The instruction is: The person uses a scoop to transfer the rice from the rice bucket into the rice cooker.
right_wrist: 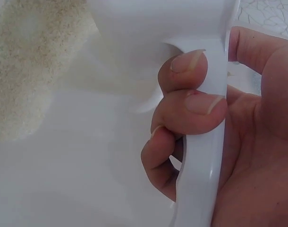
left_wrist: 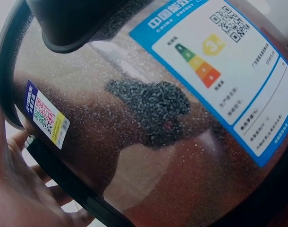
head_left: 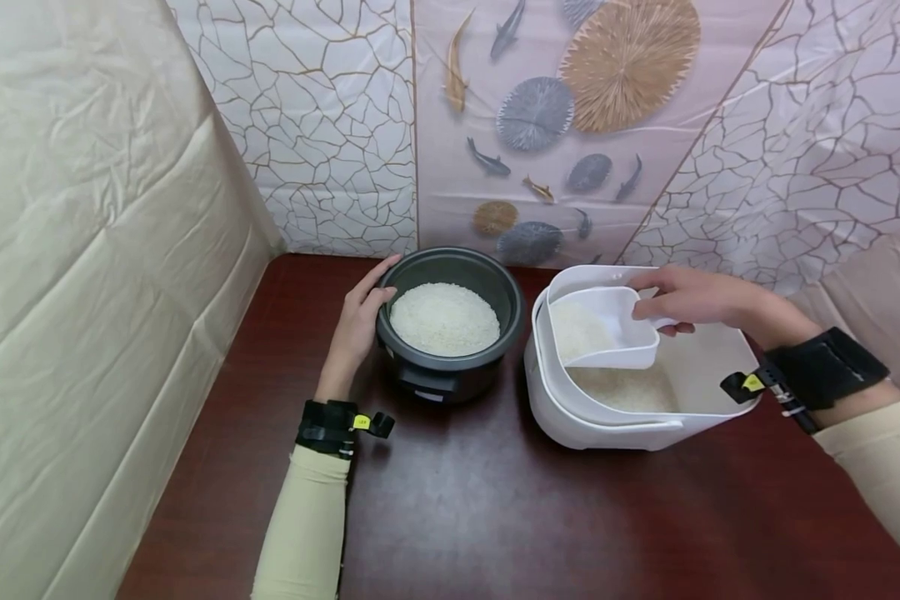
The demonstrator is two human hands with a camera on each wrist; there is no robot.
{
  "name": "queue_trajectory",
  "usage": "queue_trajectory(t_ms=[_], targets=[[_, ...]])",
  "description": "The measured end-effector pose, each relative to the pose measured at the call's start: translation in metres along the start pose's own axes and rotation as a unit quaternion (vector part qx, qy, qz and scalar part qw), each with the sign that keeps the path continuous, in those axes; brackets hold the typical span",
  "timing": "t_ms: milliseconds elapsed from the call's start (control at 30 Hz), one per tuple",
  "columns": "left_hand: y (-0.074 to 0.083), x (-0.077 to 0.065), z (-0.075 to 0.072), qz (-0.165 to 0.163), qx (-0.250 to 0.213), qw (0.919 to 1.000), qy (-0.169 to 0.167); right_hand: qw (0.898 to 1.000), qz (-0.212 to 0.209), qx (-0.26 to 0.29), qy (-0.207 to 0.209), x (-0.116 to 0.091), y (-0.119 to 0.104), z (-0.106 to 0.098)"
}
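Note:
A dark rice cooker (head_left: 450, 379), lidless, holds a mound of white rice (head_left: 446, 319). At its left side my left hand (head_left: 357, 321) holds the rim, thumb over the top edge; the left wrist view shows fingers (left_wrist: 40, 175) behind the cooker's black edge strip. To the right, my right hand (head_left: 693, 298) grips the handle (right_wrist: 203, 142) of a white scoop (head_left: 622, 325), its fingers curled round it. Rice (head_left: 579, 329) lies in the scoop, which is over the open white rice bin (head_left: 570, 421). More rice (head_left: 630, 390) covers part of the bin's floor.
Both containers stand side by side on a dark red-brown table (head_left: 450, 508), near its back edge. A patterned cloth (head_left: 337, 125) hangs behind them, and a cream cloth (head_left: 112, 275) closes off the left side. An energy label (left_wrist: 219, 71) is stuck on the cooker.

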State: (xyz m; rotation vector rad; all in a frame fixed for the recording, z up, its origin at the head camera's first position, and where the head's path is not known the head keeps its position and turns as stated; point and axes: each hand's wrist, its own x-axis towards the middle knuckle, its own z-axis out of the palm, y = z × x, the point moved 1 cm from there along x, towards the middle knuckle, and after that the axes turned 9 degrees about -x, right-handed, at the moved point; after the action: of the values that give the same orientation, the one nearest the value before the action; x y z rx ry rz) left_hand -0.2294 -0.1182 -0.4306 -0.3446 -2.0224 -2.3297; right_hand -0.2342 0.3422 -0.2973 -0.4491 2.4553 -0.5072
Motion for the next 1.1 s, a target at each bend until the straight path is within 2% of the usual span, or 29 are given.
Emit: queue_trajectory(t_ms=[467,800,1100], targets=[[-0.001,0.003,0.004,0.011,-0.005,0.9999,-0.005,0.999,-0.021,0.006,0.024,-0.015,0.003,-0.009],[0.001,0.001,0.002,0.006,0.003,1.0,-0.002,0.999,-0.003,0.013,0.051,-0.032,0.008,-0.013],[0.001,-0.001,0.0,0.003,0.001,1.0,0.004,0.998,-0.018,0.017,0.058,-0.036,0.009,-0.014]])
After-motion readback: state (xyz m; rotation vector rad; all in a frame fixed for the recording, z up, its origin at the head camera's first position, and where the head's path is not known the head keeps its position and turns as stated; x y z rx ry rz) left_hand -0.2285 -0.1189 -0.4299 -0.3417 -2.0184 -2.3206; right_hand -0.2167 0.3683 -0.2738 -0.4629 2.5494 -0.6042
